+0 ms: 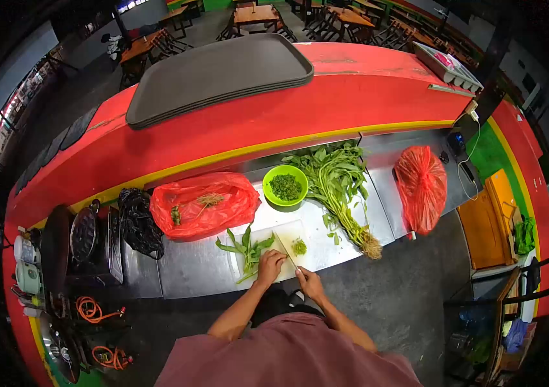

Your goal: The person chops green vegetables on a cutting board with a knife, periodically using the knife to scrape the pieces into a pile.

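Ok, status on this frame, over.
Left hand pins leafy stems on cutting board. Right hand grips knife, blade by chopped pile. Green bowl, uncut bunch behind board, clear of blade.

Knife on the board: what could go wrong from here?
1. The left hand pins the leafy stems right beside the knife held by the right hand; a slip could nick fingers.
2. The cutting board lies near the front edge of the counter, so it might shift under chopping.
3. The root end of the uncut bunch reaches that edge and could slide off.
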A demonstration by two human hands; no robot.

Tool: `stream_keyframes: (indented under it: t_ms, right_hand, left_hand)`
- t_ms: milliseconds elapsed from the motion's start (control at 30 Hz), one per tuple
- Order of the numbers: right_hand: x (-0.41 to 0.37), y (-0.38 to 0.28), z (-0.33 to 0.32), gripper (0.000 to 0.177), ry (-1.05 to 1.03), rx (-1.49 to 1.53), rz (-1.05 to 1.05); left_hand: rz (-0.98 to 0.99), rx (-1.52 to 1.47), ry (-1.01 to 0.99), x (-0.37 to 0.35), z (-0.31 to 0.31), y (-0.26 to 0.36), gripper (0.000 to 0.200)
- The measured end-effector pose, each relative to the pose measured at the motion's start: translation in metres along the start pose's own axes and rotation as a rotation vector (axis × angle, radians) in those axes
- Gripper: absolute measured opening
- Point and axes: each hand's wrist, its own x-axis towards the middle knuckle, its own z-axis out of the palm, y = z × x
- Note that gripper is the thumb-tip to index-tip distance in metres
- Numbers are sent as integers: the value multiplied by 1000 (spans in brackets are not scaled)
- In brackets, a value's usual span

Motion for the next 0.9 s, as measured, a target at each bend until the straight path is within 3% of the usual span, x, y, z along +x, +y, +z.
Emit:
stream_keyframes:
  t_ms: [167, 433, 500, 600, 733, 900]
  right_hand:
    - [-7, 2, 6, 40, 106, -60, -88]
    - [-7, -7, 15, 46, 120, 21, 70]
    - [-5, -7, 17, 46, 188, 54, 25]
    - [-8, -16, 4, 46, 74, 170, 71]
    - [-13, -4, 7, 49, 77, 248, 110]
    - [-25, -18, -2, 51, 11, 207, 124]
  left_hand:
    - [9, -14, -3, 0, 0, 0, 11]
    - [7, 14, -51, 2, -2, -1, 12]
    - [-14, -13, -66, 4, -3, -1, 12]
    - [-23, -13, -88, 10, -4, -1, 12]
    - [-10, -3, -61, 16, -1, 0, 13]
    - [-11, 13, -65, 16, -2, 1, 11]
